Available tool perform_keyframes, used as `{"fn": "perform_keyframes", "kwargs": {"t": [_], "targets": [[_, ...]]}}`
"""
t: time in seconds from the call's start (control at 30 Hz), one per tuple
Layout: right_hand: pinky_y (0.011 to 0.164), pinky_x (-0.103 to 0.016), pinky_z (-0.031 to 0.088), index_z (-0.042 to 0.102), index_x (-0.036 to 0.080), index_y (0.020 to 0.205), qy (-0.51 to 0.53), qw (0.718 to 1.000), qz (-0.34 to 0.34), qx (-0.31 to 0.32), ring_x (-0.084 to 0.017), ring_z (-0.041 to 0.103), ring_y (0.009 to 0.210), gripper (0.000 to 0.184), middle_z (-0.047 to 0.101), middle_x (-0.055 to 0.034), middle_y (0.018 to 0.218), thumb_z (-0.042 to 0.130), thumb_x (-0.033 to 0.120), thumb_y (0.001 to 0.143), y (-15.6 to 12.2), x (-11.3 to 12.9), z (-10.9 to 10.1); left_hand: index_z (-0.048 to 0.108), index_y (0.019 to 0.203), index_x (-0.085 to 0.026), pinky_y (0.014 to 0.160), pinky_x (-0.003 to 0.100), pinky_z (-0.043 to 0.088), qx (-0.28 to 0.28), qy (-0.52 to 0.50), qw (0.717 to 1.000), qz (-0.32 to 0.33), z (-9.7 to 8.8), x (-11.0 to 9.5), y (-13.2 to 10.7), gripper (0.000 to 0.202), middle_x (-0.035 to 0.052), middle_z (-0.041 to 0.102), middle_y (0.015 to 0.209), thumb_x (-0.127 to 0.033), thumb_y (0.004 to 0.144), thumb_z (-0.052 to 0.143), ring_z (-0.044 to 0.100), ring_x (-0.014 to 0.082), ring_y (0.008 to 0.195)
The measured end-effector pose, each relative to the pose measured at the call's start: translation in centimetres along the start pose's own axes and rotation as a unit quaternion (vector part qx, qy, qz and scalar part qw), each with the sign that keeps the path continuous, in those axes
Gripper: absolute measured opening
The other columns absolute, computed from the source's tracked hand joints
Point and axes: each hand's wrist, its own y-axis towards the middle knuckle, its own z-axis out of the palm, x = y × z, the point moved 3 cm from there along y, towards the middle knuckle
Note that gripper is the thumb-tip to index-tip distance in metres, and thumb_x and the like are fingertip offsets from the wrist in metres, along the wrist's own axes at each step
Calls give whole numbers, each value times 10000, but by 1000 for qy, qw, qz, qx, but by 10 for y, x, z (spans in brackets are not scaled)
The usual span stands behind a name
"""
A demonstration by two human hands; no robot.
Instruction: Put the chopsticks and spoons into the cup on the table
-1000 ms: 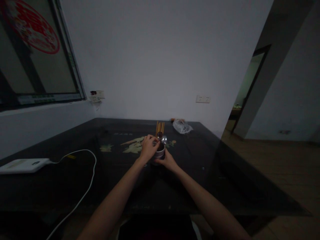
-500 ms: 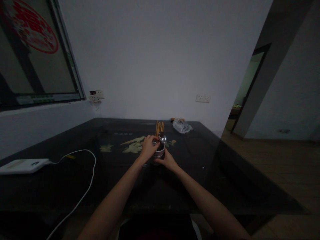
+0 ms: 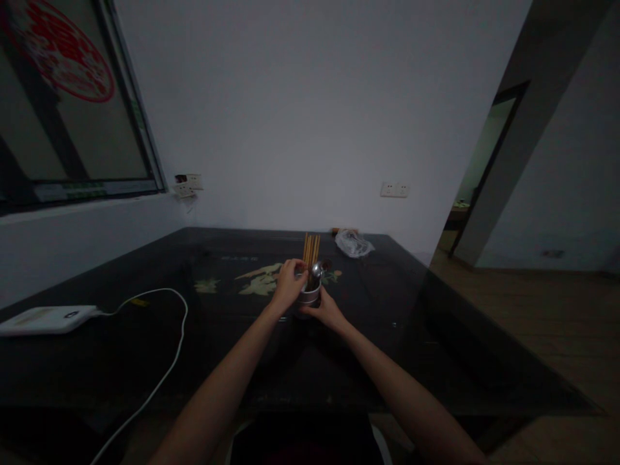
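A metal cup stands on the dark table, with wooden chopsticks rising from its far side. A shiny spoon leans in the cup with its bowl up, and a darker spoon bowl shows just behind it to the right. My right hand is closed around the cup's right and near side. At the cup's left rim, my left hand has its fingers bent and close to the thumb, beside the chopsticks. What lies between those fingertips is too small and dark to make out.
A white device with a white cable lies on the table at the left. Near the wall, a clear plastic bag sits at the table's back edge. Wall sockets are above.
The dark spoon bowl has swung from left of the shiny spoon to its right. My left fingers have shifted slightly at the rim. My right hand still holds the cup.
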Motion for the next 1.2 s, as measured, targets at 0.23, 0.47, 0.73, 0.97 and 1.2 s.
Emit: {"fn": "perform_keyframes", "kwargs": {"t": [0.23,0.47,0.73,0.97,1.2], "targets": [[1014,-444,372,393,178,1319,-11,1000,3,-11,-277,511,1182,895,550,-131,1273,811,346,546,0,2,0,575,906,-184,869,337,422,-21,-54,998,-30,-3,-1,2,155,43,578,940,-147,756,565,547,189,955],[1006,-439,381,391,188,1319,-14,1000,5,-9,-276,519,1171,900,563,-119,1254,815,346,541,-3,11,-1,580,967,-183,859,316,438,-30,-204,971,-124,-14,9,-1,205,64,596,1031,-291,796,543,554,189,1003],[1012,-430,378,401,195,1309,-2,1000,5,0,-274,519,1176,878,565,-114,1252,813,330,546,-5,20,-1,587,966,-178,827,302,449,-19,-320,913,-254,-11,56,-31,288,83,611,1101,-389,771,563,558,200,1047],[1044,-429,350,357,179,1340,20,1000,-19,13,-271,465,1238,916,517,-132,1308,810,333,559,-2,10,0,613,973,-187,786,293,465,20,-391,866,-312,-1,47,-40,300,80,616,1143,-416,786,560,548,214,1093],[1059,-429,332,351,168,1325,21,1000,-14,5,-269,454,1248,920,494,-149,1329,815,325,546,-3,4,3,624,1006,-188,832,324,460,28,-431,824,-368,13,52,-50,298,69,641,1133,-395,798,571,567,214,1086]]}}
